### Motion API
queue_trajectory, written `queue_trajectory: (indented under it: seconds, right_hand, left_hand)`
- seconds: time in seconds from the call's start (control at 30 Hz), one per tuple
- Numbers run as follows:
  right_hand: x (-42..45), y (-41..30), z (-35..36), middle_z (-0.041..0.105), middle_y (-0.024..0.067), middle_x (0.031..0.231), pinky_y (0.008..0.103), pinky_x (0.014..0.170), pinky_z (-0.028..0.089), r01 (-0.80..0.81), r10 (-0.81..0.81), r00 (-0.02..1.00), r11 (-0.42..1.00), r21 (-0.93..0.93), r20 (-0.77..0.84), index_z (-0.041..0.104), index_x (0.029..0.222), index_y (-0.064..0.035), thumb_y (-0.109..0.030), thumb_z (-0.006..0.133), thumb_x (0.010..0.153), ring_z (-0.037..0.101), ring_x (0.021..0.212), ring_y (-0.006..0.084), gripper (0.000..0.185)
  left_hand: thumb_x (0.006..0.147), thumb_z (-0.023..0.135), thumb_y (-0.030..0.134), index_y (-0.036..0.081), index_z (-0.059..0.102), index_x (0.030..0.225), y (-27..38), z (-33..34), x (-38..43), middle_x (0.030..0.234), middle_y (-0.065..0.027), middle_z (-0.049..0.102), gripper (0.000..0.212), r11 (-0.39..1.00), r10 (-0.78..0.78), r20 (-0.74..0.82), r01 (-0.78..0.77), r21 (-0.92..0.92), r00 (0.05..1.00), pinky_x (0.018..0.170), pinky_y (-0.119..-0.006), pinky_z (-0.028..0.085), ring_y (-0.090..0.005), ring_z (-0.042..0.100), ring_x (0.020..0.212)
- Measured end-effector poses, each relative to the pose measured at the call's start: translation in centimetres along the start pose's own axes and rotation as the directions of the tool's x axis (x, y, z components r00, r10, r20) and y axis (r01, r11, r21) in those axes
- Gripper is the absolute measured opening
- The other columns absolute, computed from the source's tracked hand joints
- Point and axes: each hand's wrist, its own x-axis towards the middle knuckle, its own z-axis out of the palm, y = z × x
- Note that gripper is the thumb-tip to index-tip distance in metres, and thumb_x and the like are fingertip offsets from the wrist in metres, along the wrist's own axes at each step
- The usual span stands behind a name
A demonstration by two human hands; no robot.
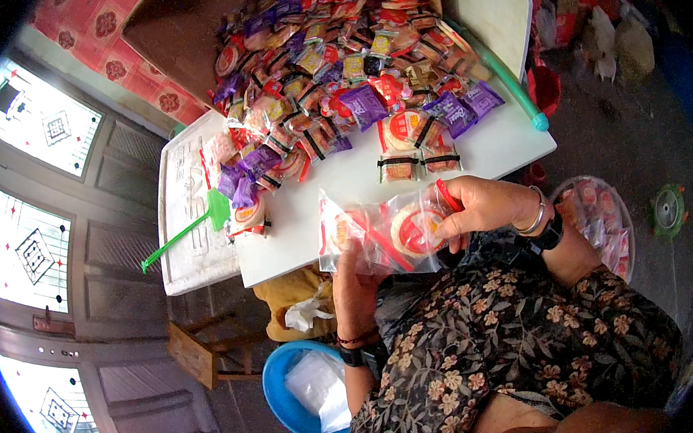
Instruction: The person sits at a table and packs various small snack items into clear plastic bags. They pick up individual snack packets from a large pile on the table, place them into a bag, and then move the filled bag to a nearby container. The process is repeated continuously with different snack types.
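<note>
My left hand (352, 289) grips the left part of a clear plastic bag (380, 262). Round wafers in red-printed wrappers (419, 229) lie inside it. My right hand (480, 206) holds the bag's right end, its thumb against a wafer pack. The bag is over the near edge of the white table (355, 170). Just beyond it on the table are small clear packs with black bands (399, 168). Behind these a large heap of wrapped snacks (310, 66) spills from a cardboard box (167, 35), with purple packets (364, 106) among them.
A green plastic swatter (219, 208) lies across a white foam lid (197, 259) at the left. A green tube (503, 79) runs along the right side. Below stand a blue basin (275, 393) with clear bags, a wooden stool (192, 351) and, rightward, a round tray of packs (627, 213).
</note>
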Motion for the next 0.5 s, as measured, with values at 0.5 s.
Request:
queue_trajectory:
  seconds: [0.5]
  right_hand:
    - [0.4,0.3,0.1,0.064,0.0096,0.085,0.0269,0.05,0.056,0.16,-0.113,0.964,0.97,0.184,-0.239,0.047,0.115,0.0023,-0.012,0.061,0.086,0.066,0.06,0.0161,0.035]
  left_hand:
    - [0.097,0.049,0.036,0.006,0.043,0.134,-1.1,0.4,1.4,0.135,-0.0145,0.049,0.048,0.961,0.105,0.153,-0.061,-0.268,0.983,0.103,-0.048,0.041,-0.0298,0.049,0.123]
